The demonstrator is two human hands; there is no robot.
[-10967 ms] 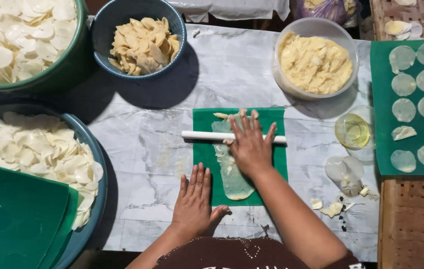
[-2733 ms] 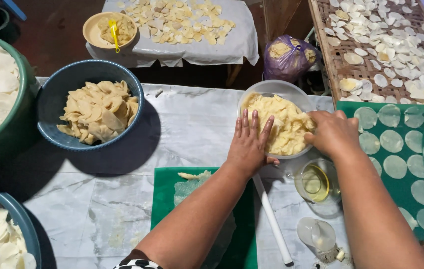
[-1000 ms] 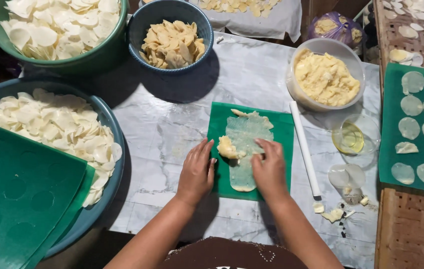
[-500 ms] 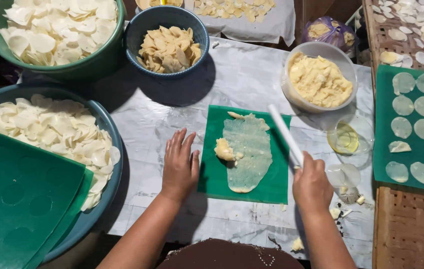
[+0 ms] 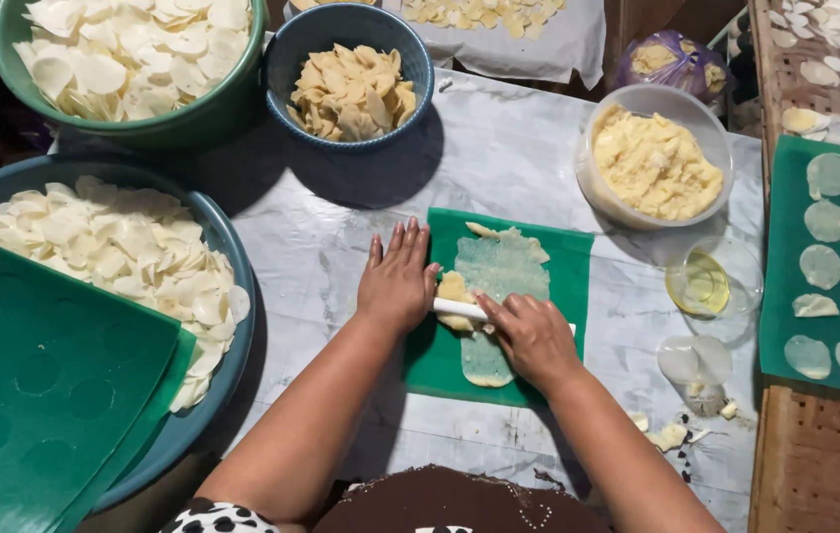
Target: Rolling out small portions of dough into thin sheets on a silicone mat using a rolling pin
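— Since half a second ago, the white rolling pin (image 5: pixel 459 309) has gone from the right edge of the green mat (image 5: pixel 568 271) to lie across the dough lump (image 5: pixel 454 288), and both hands have closed in on it.

— Which step does that look like?

— Rolling out, judging by the thin sheet (image 5: pixel 496 274) already spread on the mat. The left hand (image 5: pixel 398 281) lies flat, fingers straight and together, palm on the pin's end. The right hand (image 5: pixel 535 338) presses the other end, fingers slightly curled; neither really grips it. Next would probably call for even downward pressure while pushing the pin over the lump.

— And the counts, biggest first?

— Three large bowls of pale chips: two teal (image 5: pixel 232 326) (image 5: pixel 336 25), one green (image 5: pixel 223 109). One clear tub of dough (image 5: pixel 652 163) near the table's far right edge. One small cup of oil (image 5: pixel 711 281).
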